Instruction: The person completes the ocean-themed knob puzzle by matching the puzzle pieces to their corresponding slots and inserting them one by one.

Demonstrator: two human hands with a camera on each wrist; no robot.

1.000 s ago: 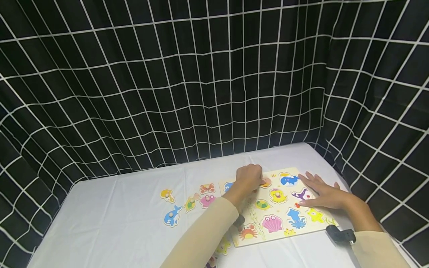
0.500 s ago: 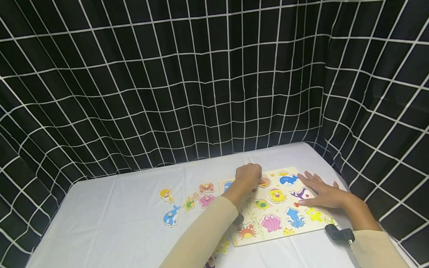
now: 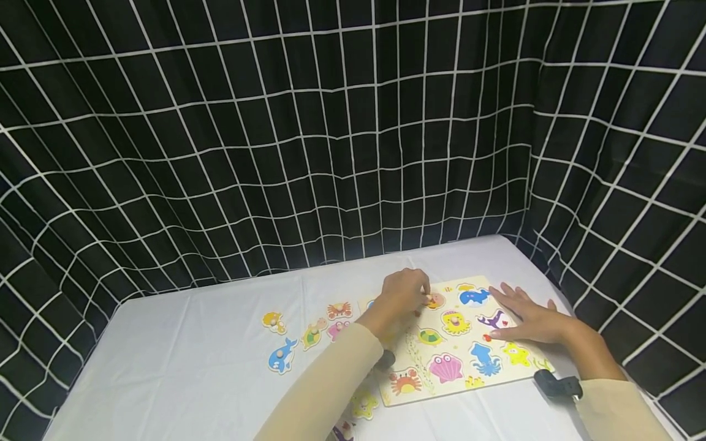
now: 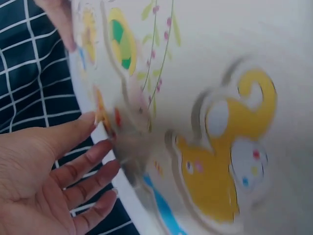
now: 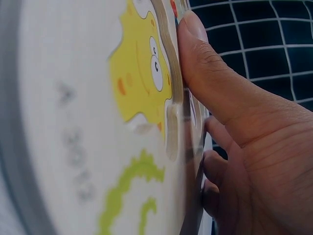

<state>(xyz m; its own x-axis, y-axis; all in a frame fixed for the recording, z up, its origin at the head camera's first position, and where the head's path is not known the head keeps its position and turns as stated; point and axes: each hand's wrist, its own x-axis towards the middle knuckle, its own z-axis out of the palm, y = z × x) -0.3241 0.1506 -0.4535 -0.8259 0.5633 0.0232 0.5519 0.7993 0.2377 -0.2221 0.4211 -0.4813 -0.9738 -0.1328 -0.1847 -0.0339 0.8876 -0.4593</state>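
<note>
Behind a white-covered counter (image 3: pixel 193 367), black curtain (image 3: pixel 276 153) with white grid lines. On the counter, toward the right, flat puzzle board (image 3: pixel 462 349) with sea-animal pictures. Over the far part of the board, left hand (image 3: pixel 405 291), grip slack with fingers bent and parted, nothing held, just beside a peach-coloured figure (image 3: pixel 437 301). Across the board's right edge, right hand (image 3: pixel 532 316), grip relaxed with fingers spread and nearly straight, thumb on the board near a purple figure (image 3: pixel 496 320). Left of the board, at least 7 loose pieces (image 3: pixel 273 319), among them blue whale (image 3: pixel 281 362), green turtle (image 3: pixel 311 338), orange crab (image 3: pixel 339 312) and yellow starfish (image 3: pixel 364 410).
</note>
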